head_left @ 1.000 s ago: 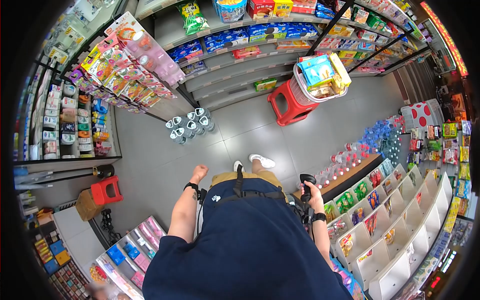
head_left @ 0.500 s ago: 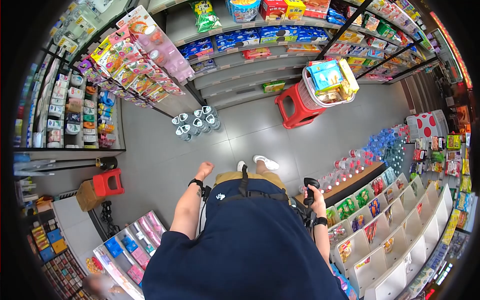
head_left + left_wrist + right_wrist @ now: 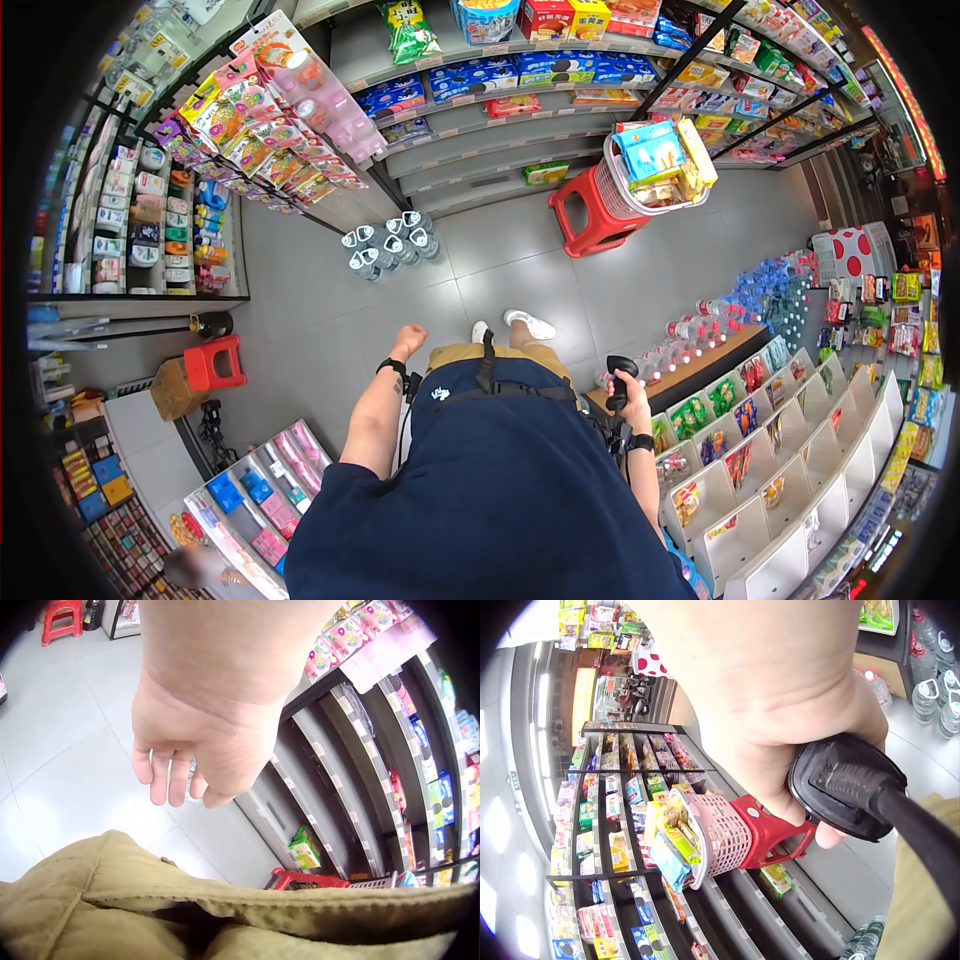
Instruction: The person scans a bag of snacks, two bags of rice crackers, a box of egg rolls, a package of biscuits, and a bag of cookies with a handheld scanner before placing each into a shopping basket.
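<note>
The left hand (image 3: 409, 341) hangs beside the body at the person's left, holding nothing. In the left wrist view that hand (image 3: 202, 750) has loosely bent fingers above the tan shorts (image 3: 112, 885). The right hand (image 3: 632, 392) grips a black handle-like device (image 3: 621, 368) at the person's right, near the divided white bins. From the right wrist view, the right hand (image 3: 795, 712) has its fingers round the black device (image 3: 847, 784), from which a thick black cable runs; part of the grip is hidden behind it.
A pink basket (image 3: 622, 183) of snack packs sits on a red stool (image 3: 590, 225) before the shelves (image 3: 480, 155). Large water bottles (image 3: 390, 245) stand on the floor at front left. White bins (image 3: 750, 500) and small bottles (image 3: 690, 330) line the right; another red stool (image 3: 215, 363) is at left.
Since one second ago, the surroundings have shifted slightly right in the head view. The left hand remains without an object, and the right hand keeps its grip on the black device.
</note>
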`<action>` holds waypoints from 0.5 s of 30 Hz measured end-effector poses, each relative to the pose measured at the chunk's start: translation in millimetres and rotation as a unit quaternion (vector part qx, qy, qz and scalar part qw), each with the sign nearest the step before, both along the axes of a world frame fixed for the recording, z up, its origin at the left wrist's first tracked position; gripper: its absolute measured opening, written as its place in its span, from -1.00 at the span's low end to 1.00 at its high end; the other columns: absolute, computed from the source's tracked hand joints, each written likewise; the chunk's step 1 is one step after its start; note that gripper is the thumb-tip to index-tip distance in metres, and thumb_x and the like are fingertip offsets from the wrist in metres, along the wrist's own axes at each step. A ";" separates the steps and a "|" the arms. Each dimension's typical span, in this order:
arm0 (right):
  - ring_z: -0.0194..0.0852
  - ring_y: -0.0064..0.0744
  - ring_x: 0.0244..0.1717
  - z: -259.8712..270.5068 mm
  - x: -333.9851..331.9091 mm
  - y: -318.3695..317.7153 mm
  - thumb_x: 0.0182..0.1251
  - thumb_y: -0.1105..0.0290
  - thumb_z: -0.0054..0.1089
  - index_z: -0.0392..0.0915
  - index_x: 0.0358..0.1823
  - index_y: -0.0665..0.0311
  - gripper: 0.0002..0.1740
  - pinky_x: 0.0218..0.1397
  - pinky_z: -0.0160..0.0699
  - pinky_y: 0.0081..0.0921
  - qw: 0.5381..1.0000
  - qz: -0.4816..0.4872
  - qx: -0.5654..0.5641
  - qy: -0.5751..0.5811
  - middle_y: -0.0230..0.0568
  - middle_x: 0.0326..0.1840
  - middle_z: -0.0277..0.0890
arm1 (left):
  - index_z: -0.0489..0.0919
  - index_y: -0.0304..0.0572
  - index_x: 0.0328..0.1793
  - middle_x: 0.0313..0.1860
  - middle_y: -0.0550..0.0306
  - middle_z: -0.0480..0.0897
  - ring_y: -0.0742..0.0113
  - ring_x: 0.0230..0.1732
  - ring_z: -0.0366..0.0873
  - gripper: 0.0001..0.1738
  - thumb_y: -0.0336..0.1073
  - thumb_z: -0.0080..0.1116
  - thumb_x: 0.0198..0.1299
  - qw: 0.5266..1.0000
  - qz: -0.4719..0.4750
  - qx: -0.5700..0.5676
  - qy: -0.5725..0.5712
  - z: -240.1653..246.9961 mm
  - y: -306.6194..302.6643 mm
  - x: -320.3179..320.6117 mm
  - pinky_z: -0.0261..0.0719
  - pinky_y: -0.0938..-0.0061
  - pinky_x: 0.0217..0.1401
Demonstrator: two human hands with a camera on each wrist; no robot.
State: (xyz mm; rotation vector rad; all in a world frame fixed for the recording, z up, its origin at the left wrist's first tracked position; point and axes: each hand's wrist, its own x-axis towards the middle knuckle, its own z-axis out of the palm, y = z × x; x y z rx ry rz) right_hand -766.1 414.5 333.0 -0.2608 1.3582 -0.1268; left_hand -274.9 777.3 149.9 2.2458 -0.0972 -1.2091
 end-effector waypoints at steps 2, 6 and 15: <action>0.47 -0.44 -0.58 -0.1 0.0 -0.4 0.39 0.26 0.35 0.58 -0.13 0.39 -0.71 -0.49 0.57 -0.58 1.000 -0.003 0.005 -0.001 -0.25 -0.49 0.55 | 0.73 -0.15 -0.13 -0.31 0.07 0.77 0.23 -0.24 0.73 -0.70 -0.16 0.30 0.08 1.000 0.002 0.001 -0.002 -1.5 -0.2 -0.9 0.66 0.33 -0.10; 0.47 -0.44 -0.58 0.7 -0.7 -0.7 0.39 0.26 0.35 0.59 -0.14 0.38 -0.71 -0.50 0.56 -0.57 1.000 0.001 0.005 -0.001 -0.26 -0.49 0.55 | 0.72 -0.16 -0.14 -0.32 0.07 0.77 0.23 -0.26 0.73 -0.71 -0.17 0.31 0.07 1.000 -0.002 -0.003 -0.010 -4.6 0.6 -2.4 0.66 0.32 -0.12; 0.48 -0.44 -0.58 3.5 -1.0 0.1 0.38 0.26 0.36 0.59 -0.18 0.32 -0.74 -0.49 0.58 -0.57 1.000 0.000 0.005 0.015 -0.27 -0.48 0.56 | 0.68 -0.27 0.07 -0.20 0.05 0.76 0.28 -0.26 0.72 -0.63 -0.24 0.29 0.18 1.000 -0.005 0.002 0.025 17.2 -8.5 -3.1 0.70 0.35 -0.10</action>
